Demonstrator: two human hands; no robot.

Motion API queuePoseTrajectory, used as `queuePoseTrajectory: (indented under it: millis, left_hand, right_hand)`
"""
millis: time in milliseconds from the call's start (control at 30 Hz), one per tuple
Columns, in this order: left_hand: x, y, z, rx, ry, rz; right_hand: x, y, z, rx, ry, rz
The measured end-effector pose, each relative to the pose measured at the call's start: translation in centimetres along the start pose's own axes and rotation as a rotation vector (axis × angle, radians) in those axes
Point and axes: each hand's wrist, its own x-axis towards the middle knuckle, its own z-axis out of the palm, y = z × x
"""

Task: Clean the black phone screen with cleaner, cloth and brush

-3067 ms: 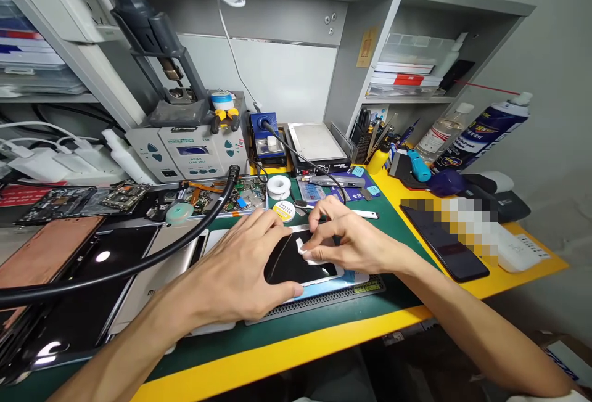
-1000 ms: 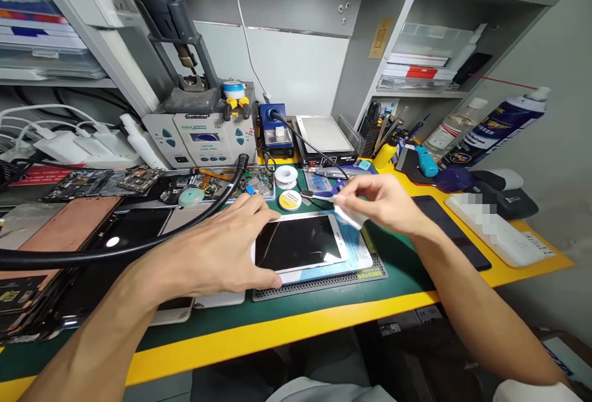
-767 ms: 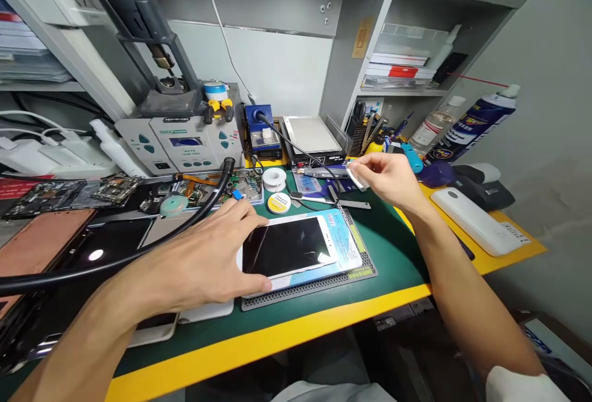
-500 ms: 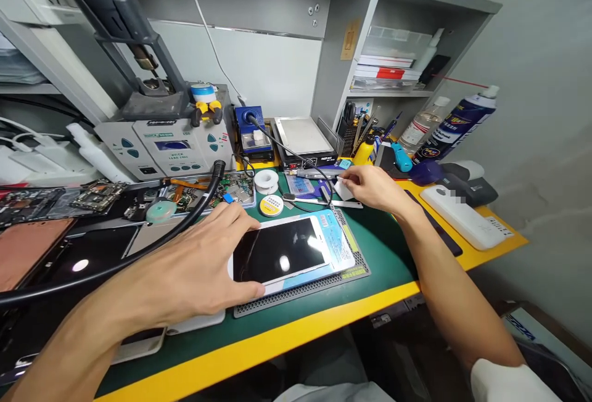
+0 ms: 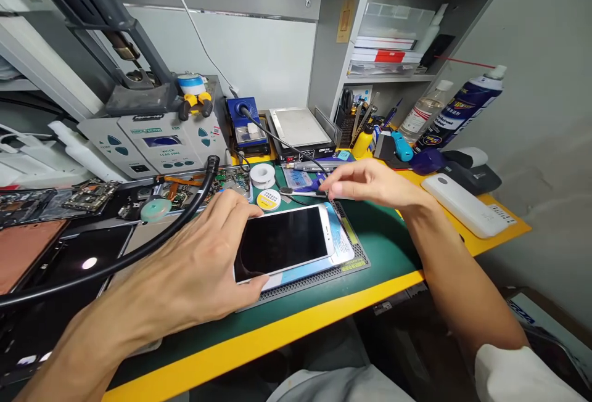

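Note:
A white smartphone [image 5: 284, 238] with a dark screen lies face up over a light blue and white card [image 5: 343, 243]. My left hand [image 5: 208, 254] grips its left end, thumb on the near edge and fingers on the far edge. Beyond the phone, my right hand [image 5: 365, 185] hovers with bent fingers, thumb and forefinger slightly apart. Their tips come close to the right end of a thin brush-like tool [image 5: 303, 193]; contact is unclear. Under the card is a grey perforated mat [image 5: 363, 261].
Left of the phone stand a solder spool [image 5: 262, 175], a yellow-lidded tin [image 5: 269, 200] and circuit boards [image 5: 231, 181]. A thick black hose [image 5: 185, 226] crosses behind my left arm. Farther back are a rework station [image 5: 161, 143] and heating plate [image 5: 300, 129]. A white power bank [image 5: 467, 205] lies right.
My right hand has moved slightly left and nearer, and the white piece at its fingertips no longer shows. The phone has shifted a little right over the card, still in my left hand.

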Motion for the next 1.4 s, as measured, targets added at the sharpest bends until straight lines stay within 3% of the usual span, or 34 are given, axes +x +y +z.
queuePoseTrajectory:
  millis: [67, 133, 300, 467, 567, 667, 967, 1233, 1400]
  left_hand:
    - [0.0, 0.4, 0.0, -0.013, 0.009, -0.007]
    - [0.0, 0.7, 0.1, -0.051, 0.015, -0.011]
    - [-0.3, 0.7, 0.3, -0.272, 0.054, -0.056]
    - [-0.4, 0.3, -0.4, -0.906, -0.010, -0.303]
    - [-0.1, 0.3, -0.9, -1.151, -0.103, -0.365]
    - [0.2, 0.5, -1.2, -1.172, -0.142, -0.385]
    - [0.8, 0.9, -1.3, -1.016, -0.058, -0.380]
    - [0.9, 0.8, -1.2, -1.087, -0.042, -0.454]
    - [1.0, 0.7, -0.9, -1.257, -0.038, -0.493]
  right_hand:
    - [-0.4, -0.6, 0.6, 0.112, -0.209, -0.013]
    - [-0.5, -0.6, 1.1, 0.152, -0.285, 0.009]
    - [0.0, -0.1, 1.1, 0.264, -0.208, 0.130]
    - [0.0, 0.0, 0.7, 0.430, -0.162, 0.168]
    - [0.0, 0.2, 0.6, 0.483, -0.148, 0.176]
    - [0.2, 0.4, 0.5, 0.514, -0.154, 0.177]
    - [0.7, 0.9, 0.5, 0.589, -0.234, 0.208]
    - [1.0, 1.5, 0.8, 0.626, -0.276, 0.223]
    - [1.1, 1.7, 1.0, 0.677, -0.280, 0.234]
